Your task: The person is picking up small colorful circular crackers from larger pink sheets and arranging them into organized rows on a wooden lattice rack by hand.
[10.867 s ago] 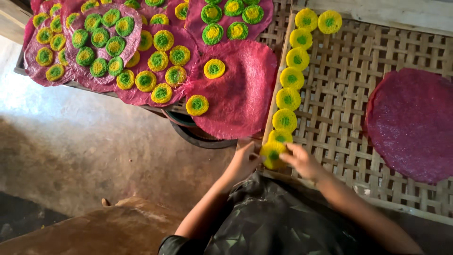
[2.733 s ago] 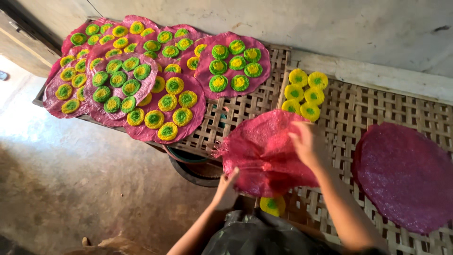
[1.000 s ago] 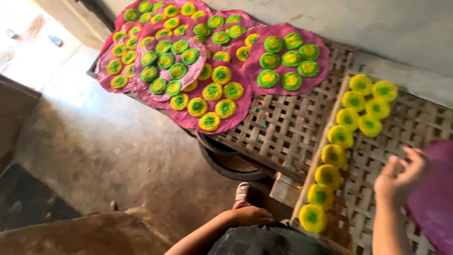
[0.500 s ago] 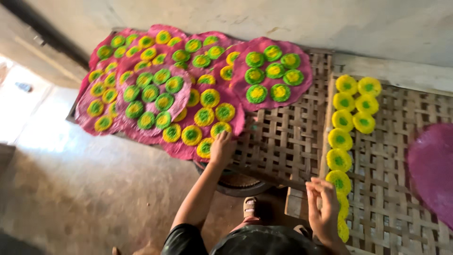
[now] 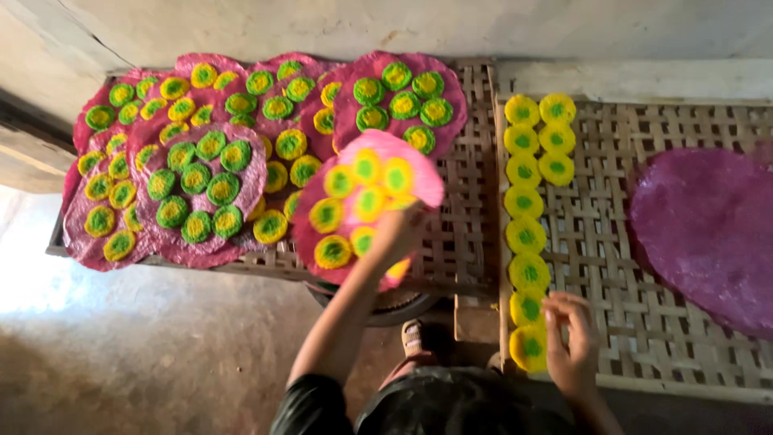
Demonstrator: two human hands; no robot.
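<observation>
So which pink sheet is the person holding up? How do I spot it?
Find the woven bamboo rack on the left, crowded with pink sheets. Near its front edge, the left hand holds one pink sheet carrying yellow-green discs. Unlike the flat ones, it is raised off the rack and blurred.

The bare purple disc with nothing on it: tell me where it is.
In the head view the bare purple disc lies on the woven rack at far right, right of the column of yellow-green rounds and beyond the right hand.
</observation>
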